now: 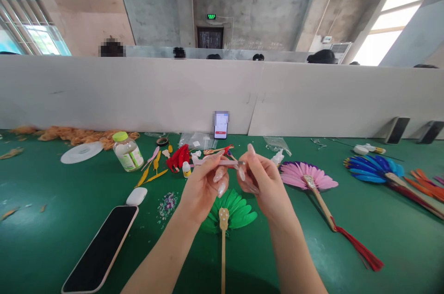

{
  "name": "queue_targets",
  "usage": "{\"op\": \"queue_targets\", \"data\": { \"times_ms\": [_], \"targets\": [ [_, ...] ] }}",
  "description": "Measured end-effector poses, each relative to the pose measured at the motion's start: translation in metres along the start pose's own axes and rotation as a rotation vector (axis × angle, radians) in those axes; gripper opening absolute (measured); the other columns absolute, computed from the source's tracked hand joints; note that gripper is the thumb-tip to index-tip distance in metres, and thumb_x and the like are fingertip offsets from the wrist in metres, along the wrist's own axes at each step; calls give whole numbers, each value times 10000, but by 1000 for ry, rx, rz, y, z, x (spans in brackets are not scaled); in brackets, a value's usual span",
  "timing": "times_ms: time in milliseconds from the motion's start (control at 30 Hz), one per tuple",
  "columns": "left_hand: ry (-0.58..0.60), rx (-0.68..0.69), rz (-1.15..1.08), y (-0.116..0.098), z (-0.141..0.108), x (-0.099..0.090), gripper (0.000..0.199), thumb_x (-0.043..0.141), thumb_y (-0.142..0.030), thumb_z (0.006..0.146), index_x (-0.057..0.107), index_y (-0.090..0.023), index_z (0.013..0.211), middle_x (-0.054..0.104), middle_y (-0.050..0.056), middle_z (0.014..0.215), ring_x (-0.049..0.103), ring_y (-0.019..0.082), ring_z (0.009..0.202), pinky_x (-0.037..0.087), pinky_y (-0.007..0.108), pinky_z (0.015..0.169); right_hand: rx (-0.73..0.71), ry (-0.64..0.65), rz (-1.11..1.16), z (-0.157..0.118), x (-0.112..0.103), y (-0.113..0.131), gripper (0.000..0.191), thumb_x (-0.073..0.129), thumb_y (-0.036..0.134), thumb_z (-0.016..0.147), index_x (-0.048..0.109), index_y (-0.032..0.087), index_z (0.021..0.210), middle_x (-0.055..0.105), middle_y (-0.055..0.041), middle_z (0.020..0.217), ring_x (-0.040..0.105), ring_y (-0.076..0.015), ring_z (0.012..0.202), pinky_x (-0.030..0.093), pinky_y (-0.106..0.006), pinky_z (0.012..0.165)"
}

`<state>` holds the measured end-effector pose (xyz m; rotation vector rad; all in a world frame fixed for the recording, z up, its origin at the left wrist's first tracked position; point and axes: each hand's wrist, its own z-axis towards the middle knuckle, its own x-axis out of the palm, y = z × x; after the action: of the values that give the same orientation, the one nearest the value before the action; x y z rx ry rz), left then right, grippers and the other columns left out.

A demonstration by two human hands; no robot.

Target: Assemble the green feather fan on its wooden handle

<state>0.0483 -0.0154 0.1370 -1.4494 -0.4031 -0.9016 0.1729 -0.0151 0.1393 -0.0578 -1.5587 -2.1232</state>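
In the head view my left hand (204, 185) is closed around a slim pale-pink tool (227, 162), which lies nearly level and points right. Its narrow end meets the fingers of my right hand (262, 178). Those fingers are curled in, and anything small between them is hidden. Below both hands a green feather fan (237, 213) lies flat, its pale wooden handle toward me. White pearl-like beads dot the rounded plate (224, 217) at its centre. To the left is a scatter of tiny shiny gems (168, 205). A small white bottle (186, 169) stands just beyond my left hand.
On the right lie a pink feather fan (308, 176) with a red tassel and a blue one (371, 168). A large phone (102, 248), a green-lidded jar (128, 153) and red feathers (178, 157) are on the left. Another phone (221, 126) leans against the white partition (138, 95).
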Motion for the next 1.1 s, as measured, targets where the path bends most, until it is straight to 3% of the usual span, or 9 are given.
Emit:
{"op": "queue_targets", "data": {
  "times_ms": [200, 467, 567, 767, 967, 1100],
  "targets": [
    [-21, 233, 291, 0, -5, -2, 148, 535, -250, 810, 632, -138, 800, 481, -43, 466, 490, 65, 410, 402, 162, 382, -42, -52, -178, -1, 1, 1, 353, 507, 381, 860, 426, 166, 593, 319, 71, 478, 241, -39, 409, 174, -187, 380],
    [-52, 308, 768, -9, -7, -7, 240, 506, -316, 835, 618, -148, 705, 526, -25, 507, 493, 71, 454, 400, 184, 419, -89, -38, -309, 3, -8, -1, 332, 509, 367, 858, 458, 164, 601, 316, 71, 466, 246, -50, 422, 178, -200, 393],
    [-20, 245, 879, -12, -7, -9, 295, 484, -350, 845, 613, -141, 682, 534, -17, 486, 464, 66, 428, 353, 175, 374, -51, -17, -293, 6, -14, -2, 323, 545, 372, 836, 483, 157, 602, 322, 68, 479, 247, -49, 432, 172, -199, 397],
    [-50, 112, 501, -4, 1, -11, 263, 510, -312, 820, 603, -128, 656, 462, -43, 413, 407, 43, 348, 267, 155, 318, 84, 71, -30, 9, -18, -7, 302, 557, 382, 823, 526, 151, 630, 237, 100, 426, 140, -30, 374, 112, -192, 373],
    [-98, -46, 66, -2, 15, -16, 198, 533, -198, 759, 574, -106, 589, 357, -73, 365, 297, 6, 298, 228, 131, 304, 118, 39, 145, 15, -18, -16, 280, 559, 368, 822, 511, 159, 641, 201, 103, 431, 117, -27, 367, 103, -179, 365],
    [-84, 10, 114, -4, 14, -18, 195, 532, -212, 767, 579, -118, 603, 362, -70, 376, 326, 20, 314, 255, 148, 322, 116, 50, 185, 18, -18, -19, 313, 527, 384, 842, 520, 151, 633, 209, 100, 423, 126, -26, 360, 99, -173, 361]
  ]
}}
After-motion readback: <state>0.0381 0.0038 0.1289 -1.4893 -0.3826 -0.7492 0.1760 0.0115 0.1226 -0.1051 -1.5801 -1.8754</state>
